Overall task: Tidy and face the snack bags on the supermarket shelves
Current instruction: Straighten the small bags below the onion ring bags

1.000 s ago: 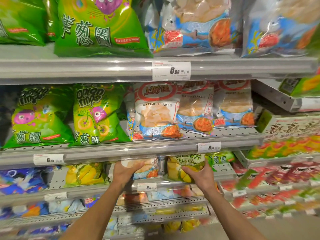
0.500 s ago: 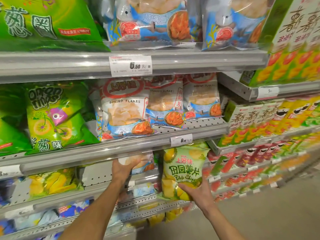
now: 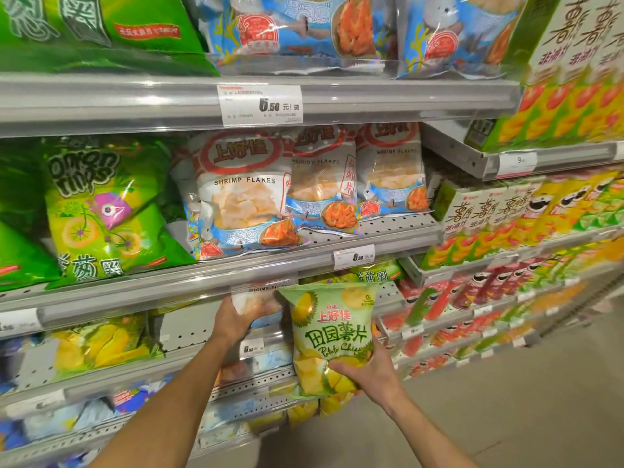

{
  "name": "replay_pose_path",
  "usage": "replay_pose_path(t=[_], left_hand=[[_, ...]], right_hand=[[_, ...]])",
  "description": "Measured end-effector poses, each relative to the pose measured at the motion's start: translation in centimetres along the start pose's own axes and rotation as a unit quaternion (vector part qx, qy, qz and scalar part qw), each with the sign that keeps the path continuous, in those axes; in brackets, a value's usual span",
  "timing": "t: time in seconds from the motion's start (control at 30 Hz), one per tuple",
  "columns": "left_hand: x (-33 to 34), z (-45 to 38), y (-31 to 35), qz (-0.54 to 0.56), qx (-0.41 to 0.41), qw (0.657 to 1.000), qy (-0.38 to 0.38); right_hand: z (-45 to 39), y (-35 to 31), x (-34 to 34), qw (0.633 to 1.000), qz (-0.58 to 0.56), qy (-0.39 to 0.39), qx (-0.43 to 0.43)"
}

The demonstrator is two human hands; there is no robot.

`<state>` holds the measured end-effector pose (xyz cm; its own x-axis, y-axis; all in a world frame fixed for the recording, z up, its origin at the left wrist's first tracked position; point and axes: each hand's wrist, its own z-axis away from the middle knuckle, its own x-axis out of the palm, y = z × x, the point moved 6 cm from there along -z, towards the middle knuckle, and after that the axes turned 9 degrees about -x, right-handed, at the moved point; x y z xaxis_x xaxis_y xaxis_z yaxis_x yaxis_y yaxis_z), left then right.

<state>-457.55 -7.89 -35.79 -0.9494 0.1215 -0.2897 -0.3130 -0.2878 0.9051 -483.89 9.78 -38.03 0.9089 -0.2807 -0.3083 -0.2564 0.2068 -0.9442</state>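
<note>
Grey metal shelves (image 3: 256,96) in stacked tiers, filling the view from left edge to right, with bare floor (image 3: 506,417) at lower right. Along the top tier, big green bags (image 3: 101,32) on the left and blue-and-white shrimp bags (image 3: 304,28) to their right. On the tier below, green onion ring bags (image 3: 101,211) leaning on the left, then a row of three shrimp flakes bags (image 3: 243,197) standing face out, the front one tilted slightly. Off to the right, a neighbouring rack of yellow and green chip boxes (image 3: 483,211) above red cans (image 3: 472,292), blurred. Further down on the left, yellow bags (image 3: 101,342) lying back on a lower tier, with blurred blue packs (image 3: 50,420) beneath.

Held out in front of the lower tier, clear of the shelf edge: a green potato chip bag (image 3: 332,336), upright, front facing the camera, durian pictures on it. Gripped at its bottom right corner by the right hand (image 3: 368,373), fingers curled under and around the lower edge, thumb across the front.

Just left of it, partly tucked under the shelf lip: a pale shrimp flakes bag (image 3: 260,298), top edge hidden behind the rail. Held from below by the left hand (image 3: 233,319), fingers wrapped around its lower left part, thumb on the near side. The two held bags touching or nearly so at their adjoining edges; cannot tell which.

White price tags (image 3: 260,104) clipped to the rails, largest on the upper rail reading 6.50, smaller ones (image 3: 354,256) below.
</note>
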Motion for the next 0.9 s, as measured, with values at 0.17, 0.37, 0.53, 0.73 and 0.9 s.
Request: replay_pose_path(t=[0.17,0.37,0.53,0.73,0.9], left_hand=[[-2.6,1.3,-2.3,-0.06,-0.016,0.998,0.019],[-9.0,5.3,-6.4,-0.394,0.126,0.908,0.074],[-11.4,7.0,-9.2,-0.533,0.177,0.827,0.024],[-13.1,7.5,-9.8,-0.591,0.191,0.783,0.018],[-14.8,7.4,-10.7,-0.572,0.178,0.8,0.028]], right_hand=[[0.9,-2.0,3.6,0.999,0.018,-0.024,-0.032],[1.7,-5.5,10.0,0.997,0.019,-0.048,-0.061],[0.6,-8.5,15.8,0.995,0.019,-0.077,-0.059],[-2.2,-12.4,20.3,0.994,0.049,-0.053,-0.081],[-4.6,-14.0,22.9,0.995,0.064,-0.021,-0.078]])
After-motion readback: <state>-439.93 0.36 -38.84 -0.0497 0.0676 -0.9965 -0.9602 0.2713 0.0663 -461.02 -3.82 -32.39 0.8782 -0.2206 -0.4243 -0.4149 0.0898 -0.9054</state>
